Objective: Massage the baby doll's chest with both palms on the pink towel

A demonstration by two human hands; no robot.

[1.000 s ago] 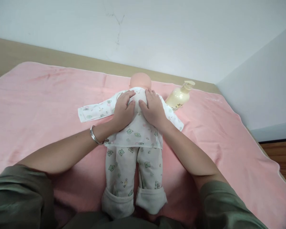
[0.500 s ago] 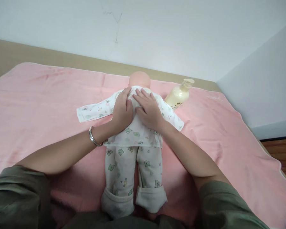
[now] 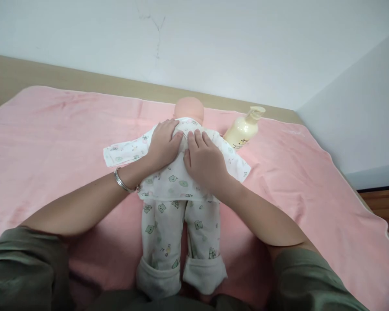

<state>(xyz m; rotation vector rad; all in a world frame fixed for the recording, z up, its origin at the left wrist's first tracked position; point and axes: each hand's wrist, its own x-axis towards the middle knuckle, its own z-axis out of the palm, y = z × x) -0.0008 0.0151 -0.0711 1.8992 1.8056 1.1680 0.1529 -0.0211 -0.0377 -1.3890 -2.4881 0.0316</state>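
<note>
resting the left hand (image 3: 165, 144) and the right hand (image 3: 205, 157) palms down on the back of a doll (image 3: 179, 169), setting the left on the upper left side, with fingers close together and thumb stretched toward the middle. having the right a little lower, right of the middle, with fingers slightly parted and angled toward the wall. holding both hands open and almost flat against the cloth, gripping nothing, nearly meeting at left thumb and right fingertips, yet apart.

facing a pale wall (image 3: 233, 47). leaning over a counter (image 3: 84, 77), showing bare tan along the wall and mostly covered by a pink blanket (image 3: 61, 151). having the doll in the middle of the blanket, lying back up, pointing head end toward the wall and trouser legs toward the camera. wearing olive-green sleeves (image 3: 29, 259) ending near the elbows. seeing on the doll a white, long-sleeved, animal-print shirt (image 3: 181, 183), matching trousers (image 3: 165, 235) with thick turned-up cuffs (image 3: 158, 276), and a smooth bare head (image 3: 188, 110) above the collar. seeing a pale yellow pump bottle (image 3: 243, 129) just beside the shirt's right sleeve, appearing slanted, bearing dark print too small to read. wearing a silver bracelet (image 3: 120, 181) around the left wrist.
</note>
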